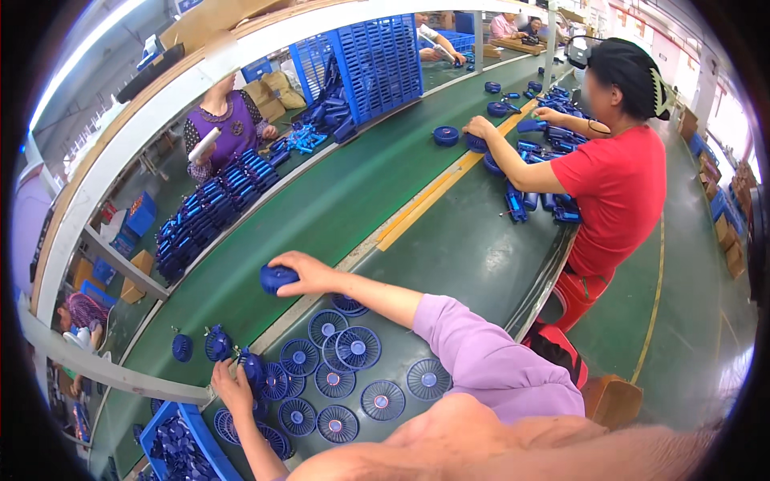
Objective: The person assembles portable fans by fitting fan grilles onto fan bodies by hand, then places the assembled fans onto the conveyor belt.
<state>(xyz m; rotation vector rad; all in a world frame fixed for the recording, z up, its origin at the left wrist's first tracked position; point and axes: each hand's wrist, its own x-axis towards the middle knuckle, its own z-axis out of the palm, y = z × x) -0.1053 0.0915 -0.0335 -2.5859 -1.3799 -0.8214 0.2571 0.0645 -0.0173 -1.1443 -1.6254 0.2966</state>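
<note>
My right hand (309, 274) reaches over the green conveyor belt, fingers wrapped round a round blue fan head (277, 279). At the lower left, my left hand (232, 390) has its fingers bent against another blue fan head (252, 369); part of its grip is hidden. Just beyond that hand, two more blue fan heads, one of them with a small metal stem (217, 344), lie on the belt. Between my arms, several round blue fan grilles (358, 347) with light centres are spread on the dark tabletop, some overlapping.
A blue bin (210, 441) of small dark blue parts stands by my left forearm. A white metal post (120, 375) crosses close to that hand. Co-workers sit across the belt (337, 192) and at my right, beside piles of blue parts (216, 210). Stacked blue crates (378, 68) stand beyond.
</note>
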